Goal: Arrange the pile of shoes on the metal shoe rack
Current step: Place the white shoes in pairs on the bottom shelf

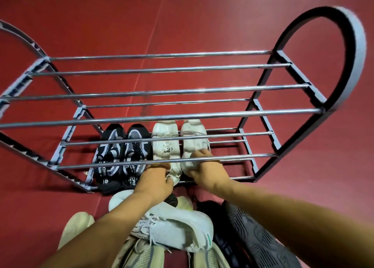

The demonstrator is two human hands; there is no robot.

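Now both my hands, left hand (156,179) and right hand (204,166), grip the soft, light white sneakers (178,144) by their heels at lower centre.

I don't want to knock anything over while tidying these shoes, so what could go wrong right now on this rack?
1. Both hands, left hand and right hand, reach under a shelf bar; lifting them quickly could bump it.
2. Pushing the white pair sideways may shove the black pair beside it.
3. The forearms hang over the shoe pile; withdrawing may scatter it.
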